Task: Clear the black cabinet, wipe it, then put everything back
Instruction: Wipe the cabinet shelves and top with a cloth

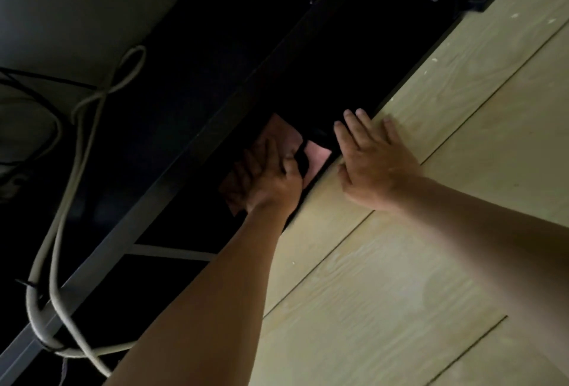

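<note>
Pale grey cables [80,139] hang at the left over the black cabinet [215,71]. Inside its dark opening the left hand [271,178] curls its fingers around a pink cloth [284,130]. The right hand [375,167] lies flat with straight fingers on the pale wood floor [400,293], fingertips at the cabinet's edge.

**Dim shelf, half-seen pink thing**

Under the fingers [248,168] of the left hand [271,179] a pink thing [288,139] shows only in patches. The front rail of the black cabinet [191,154] covers its part past the fingertips, so cloth or something stiffer cannot be told. A black strap [303,159] beside the thumb runs into shadow, both ends lost. Whether those fingers curl round the pink thing or lie flat on it is unclear. Beyond the fingertips the cabinet's inside is plain darkness. Both forearms, and the grey cables [81,145] left of the fingers, run off the frame.
</note>
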The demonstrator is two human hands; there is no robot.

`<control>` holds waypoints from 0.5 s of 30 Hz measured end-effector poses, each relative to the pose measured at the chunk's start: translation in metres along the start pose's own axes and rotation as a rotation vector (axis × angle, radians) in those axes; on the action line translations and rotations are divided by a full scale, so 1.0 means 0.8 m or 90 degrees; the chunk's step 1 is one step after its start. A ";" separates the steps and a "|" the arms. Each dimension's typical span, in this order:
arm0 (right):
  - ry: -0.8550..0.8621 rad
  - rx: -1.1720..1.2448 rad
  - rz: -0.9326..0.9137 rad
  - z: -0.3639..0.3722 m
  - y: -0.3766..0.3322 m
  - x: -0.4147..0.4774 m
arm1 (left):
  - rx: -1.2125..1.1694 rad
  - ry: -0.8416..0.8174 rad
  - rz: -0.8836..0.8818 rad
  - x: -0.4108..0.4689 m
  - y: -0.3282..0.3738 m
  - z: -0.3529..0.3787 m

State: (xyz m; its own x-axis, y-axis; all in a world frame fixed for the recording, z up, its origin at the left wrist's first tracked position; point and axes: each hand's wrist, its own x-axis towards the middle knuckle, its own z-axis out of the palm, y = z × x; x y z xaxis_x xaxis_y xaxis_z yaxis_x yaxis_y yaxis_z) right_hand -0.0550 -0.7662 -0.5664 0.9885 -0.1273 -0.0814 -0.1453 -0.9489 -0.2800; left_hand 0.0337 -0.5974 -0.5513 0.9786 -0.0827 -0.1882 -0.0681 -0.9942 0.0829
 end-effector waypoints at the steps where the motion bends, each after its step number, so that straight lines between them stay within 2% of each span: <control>1: 0.004 0.011 0.005 -0.001 0.005 0.001 | 0.012 -0.013 0.006 -0.008 0.005 0.003; 7: 0.009 -0.029 0.016 -0.015 0.058 0.005 | 0.069 -0.021 0.011 -0.020 0.029 0.009; 15: 0.016 -0.024 0.015 -0.009 0.055 0.007 | -0.008 0.009 -0.003 0.068 0.072 -0.005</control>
State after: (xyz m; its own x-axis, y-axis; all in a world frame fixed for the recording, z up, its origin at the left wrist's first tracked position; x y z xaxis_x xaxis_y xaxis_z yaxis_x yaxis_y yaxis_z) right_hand -0.0554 -0.8106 -0.5723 0.9855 -0.1572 -0.0638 -0.1681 -0.9555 -0.2425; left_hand 0.0839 -0.6591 -0.5525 0.9816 -0.0772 -0.1745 -0.0612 -0.9936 0.0951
